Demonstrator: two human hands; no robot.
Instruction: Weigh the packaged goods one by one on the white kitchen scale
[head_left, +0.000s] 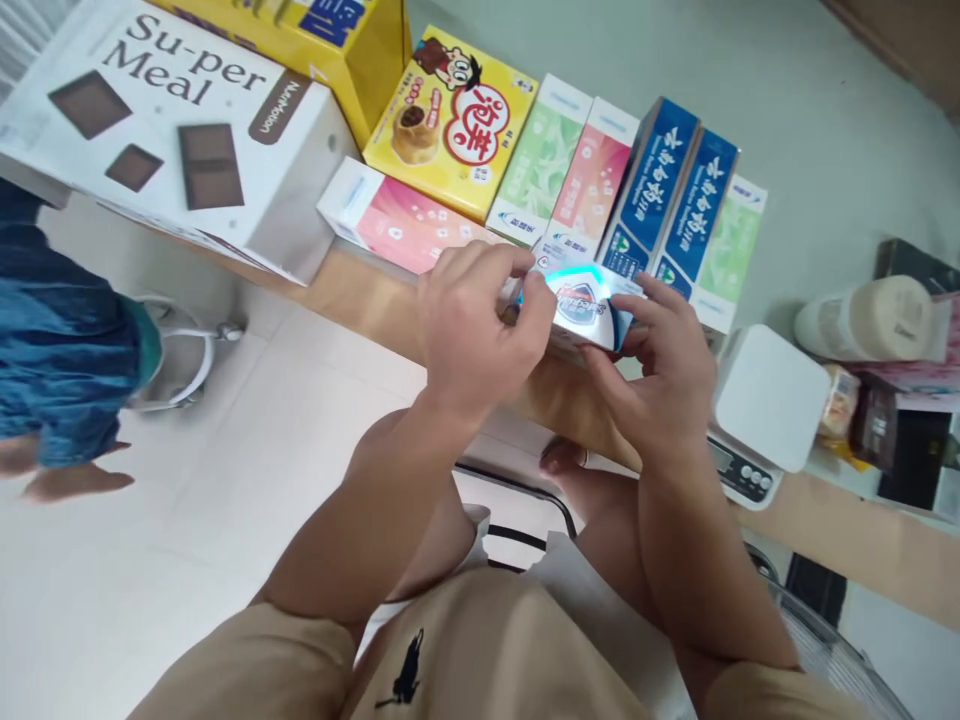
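Observation:
Both my hands grip a small white and blue box (589,310) with a red-blue logo, held just above the wooden table edge (360,300). My left hand (480,330) closes over the box's left end, fingers curled round it. My right hand (660,375) pinches the right end from below and the side. Right behind the box stands a row of cartons: a pink one lying flat (405,225), a green one (540,160), a pink one (592,180) and two blue ones (675,205).
A yellow snack box (450,120) and a large white "Su-per Meal" box (172,130) lie at the back left. A white kitchen scale (765,410) sits to the right, with a cream bottle (870,318) beyond. A person in blue (60,350) stands at the left.

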